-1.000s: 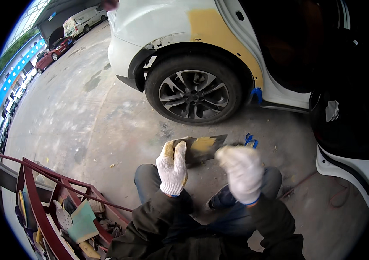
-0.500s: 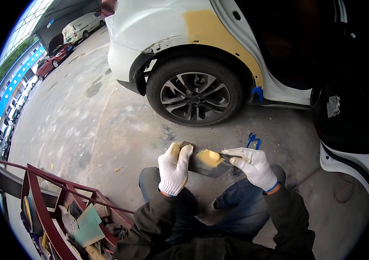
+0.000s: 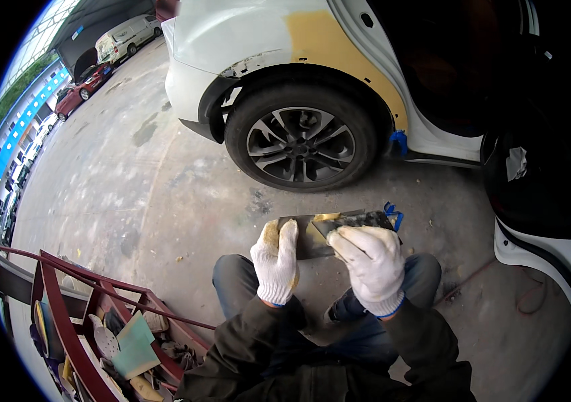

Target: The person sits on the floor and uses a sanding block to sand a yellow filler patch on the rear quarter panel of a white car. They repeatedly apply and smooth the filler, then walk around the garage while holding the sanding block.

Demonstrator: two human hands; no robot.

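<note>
My left hand (image 3: 275, 261), in a white knit glove with yellow stains, is closed on the near-left end of a dark flat mixing plate (image 3: 309, 248). My right hand (image 3: 370, 266), gloved the same way, grips a dark, smeared putty spreader (image 3: 368, 219). Its blade lies over the right part of the plate, tilted. Yellow putty (image 3: 326, 217) sits along the spreader's left edge, with a thin smear on the plate beneath. Beyond my hands stands a white car (image 3: 225, 33), its rear wheel arch covered with a broad patch of dried yellow filler (image 3: 322, 40).
The rear wheel (image 3: 302, 144) is just ahead. Blue tape scraps (image 3: 395, 216) lie on the concrete floor (image 3: 145, 194). At lower left is a red metal rack (image 3: 71, 321) holding sanding discs and sheets. An open car door (image 3: 547, 251) stands at right, near a red hose (image 3: 466, 281).
My right hand has turned and moved slightly left and down, swinging the spreader across the plate. The putty mound has been flattened or scooped to the blade's edge. My left hand barely moved.
</note>
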